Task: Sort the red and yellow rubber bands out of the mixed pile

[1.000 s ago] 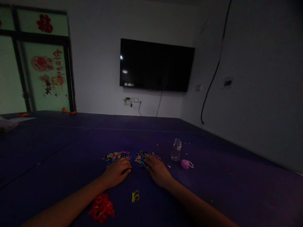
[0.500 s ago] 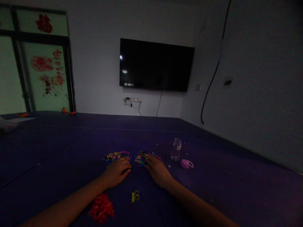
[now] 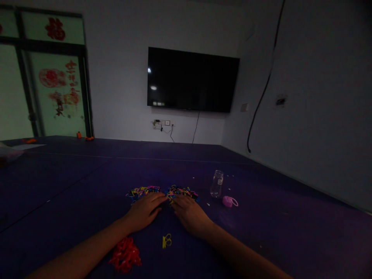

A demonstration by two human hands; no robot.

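Two piles of small multicoloured bands lie side by side on the purple surface, a left pile (image 3: 142, 190) and a right pile (image 3: 186, 190). My left hand (image 3: 143, 211) rests at the near edge of the left pile, fingers stretched toward the gap between the piles. On the near side of the right pile lies my right hand (image 3: 190, 215), fingers stretched out and touching the bands. Both hands are open; whatever lies under the fingertips is hidden. Nearer me are a heap of red bands (image 3: 126, 255) beside my left forearm and a few yellow bands (image 3: 166, 241).
A clear bottle (image 3: 216, 185) stands uncapped to the right, with a pink lid (image 3: 228, 201) with a loop near it. Small white scraps dot the purple surface (image 3: 261, 221). A plastic bag (image 3: 10, 153) lies far left. A television (image 3: 192, 79) hangs on the back wall.
My left fingers have straightened and reached right, into the gap between the piles. My right hand has slid left, so the two hands' fingertips are closer together.
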